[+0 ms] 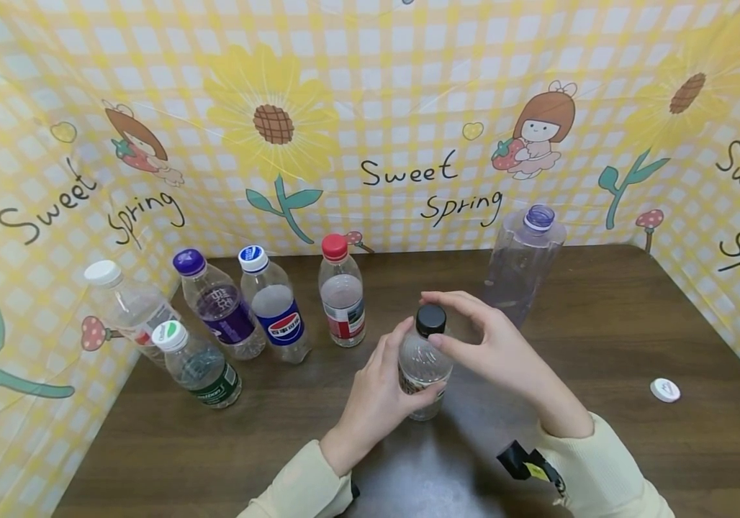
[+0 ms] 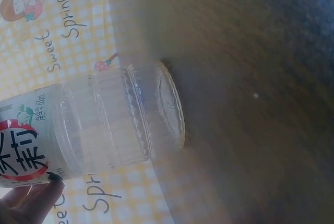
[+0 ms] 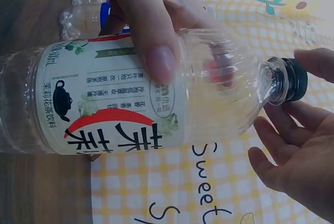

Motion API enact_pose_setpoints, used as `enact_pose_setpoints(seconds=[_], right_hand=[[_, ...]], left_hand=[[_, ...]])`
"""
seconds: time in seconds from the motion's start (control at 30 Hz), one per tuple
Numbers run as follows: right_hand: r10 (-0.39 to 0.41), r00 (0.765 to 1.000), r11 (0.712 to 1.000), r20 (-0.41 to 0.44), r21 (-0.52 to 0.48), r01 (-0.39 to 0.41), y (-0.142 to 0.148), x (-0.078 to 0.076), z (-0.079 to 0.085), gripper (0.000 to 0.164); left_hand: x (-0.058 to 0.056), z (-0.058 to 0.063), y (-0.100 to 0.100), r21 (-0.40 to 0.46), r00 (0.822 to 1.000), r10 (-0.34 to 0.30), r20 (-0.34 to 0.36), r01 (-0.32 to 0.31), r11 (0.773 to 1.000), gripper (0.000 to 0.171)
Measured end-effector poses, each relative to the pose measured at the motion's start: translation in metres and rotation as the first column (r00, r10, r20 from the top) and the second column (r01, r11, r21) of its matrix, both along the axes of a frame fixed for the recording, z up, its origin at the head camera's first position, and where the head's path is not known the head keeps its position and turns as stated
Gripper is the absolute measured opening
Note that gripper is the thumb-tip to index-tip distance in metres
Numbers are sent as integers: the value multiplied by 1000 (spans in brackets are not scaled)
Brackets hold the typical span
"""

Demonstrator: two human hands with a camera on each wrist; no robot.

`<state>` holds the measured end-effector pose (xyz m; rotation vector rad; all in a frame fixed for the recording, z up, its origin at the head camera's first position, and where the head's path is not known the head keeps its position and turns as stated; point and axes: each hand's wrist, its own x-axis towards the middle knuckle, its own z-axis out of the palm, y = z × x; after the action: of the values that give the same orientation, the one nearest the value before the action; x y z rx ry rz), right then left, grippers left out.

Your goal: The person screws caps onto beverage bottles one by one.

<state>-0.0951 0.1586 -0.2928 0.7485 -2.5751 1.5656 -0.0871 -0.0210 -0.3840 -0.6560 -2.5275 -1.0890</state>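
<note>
A clear plastic tea bottle (image 1: pixel 427 361) with a black cap (image 1: pixel 431 320) stands upright near the table's middle; it looks empty. My left hand (image 1: pixel 376 388) grips its body around the pale label (image 3: pixel 112 96), which shows a teapot and red and black characters. My right hand (image 1: pixel 483 342) is at the top of this bottle. Its thumb and index finger are spread on either side of the cap, fingertips right at its edge. In the right wrist view the other fingers hang loosely below the bottle's neck, and the whole cap shows. The bottle's ribbed base (image 2: pixel 162 109) appears in the left wrist view.
Capped bottles stand at the left: white (image 1: pixel 127 306), purple (image 1: pixel 221 309), blue-and-white (image 1: pixel 279 316), green-labelled (image 1: pixel 204 370) and red-capped (image 1: pixel 342 295). An uncapped purplish bottle (image 1: pixel 522 259) stands back right. A white cap (image 1: pixel 665 390) lies at the table's right.
</note>
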Motion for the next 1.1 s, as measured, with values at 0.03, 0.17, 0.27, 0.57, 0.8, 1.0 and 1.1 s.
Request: enact_pose_setpoints(seconds=[0.03, 0.17, 0.27, 0.57, 0.8, 1.0, 1.1], right_hand=[[4, 1000, 1000, -2, -7, -4, 0, 0, 0, 43], [-2, 1000, 1000, -5, 1, 2, 1, 0, 2, 38], [-18, 1000, 1000, -2, 15, 18, 1, -1, 3, 35], [-103, 994, 995, 37, 13, 102, -3, -3, 4, 30], [-118, 992, 993, 44, 11, 118, -7, -5, -2, 36], [-33, 999, 999, 3, 11, 33, 0, -3, -2, 44], [7, 1000, 1000, -15, -9, -7, 4, 0, 1, 37]], left_hand=[[0, 0, 0, 2, 1000, -1, 4, 1, 1000, 94], [0, 0, 0, 8, 1000, -3, 21, 3, 1000, 94], [0, 0, 0, 9, 1000, -1, 23, 0, 1000, 94], [0, 0, 1, 5, 1000, -5, 26, 5, 1000, 95], [1, 0, 1, -3, 999, -6, 42, 6, 1000, 95], [1, 0, 1, -1, 1000, -2, 30, 2, 1000, 94], [0, -1, 0, -1, 1000, 0, 6, 0, 1000, 94]])
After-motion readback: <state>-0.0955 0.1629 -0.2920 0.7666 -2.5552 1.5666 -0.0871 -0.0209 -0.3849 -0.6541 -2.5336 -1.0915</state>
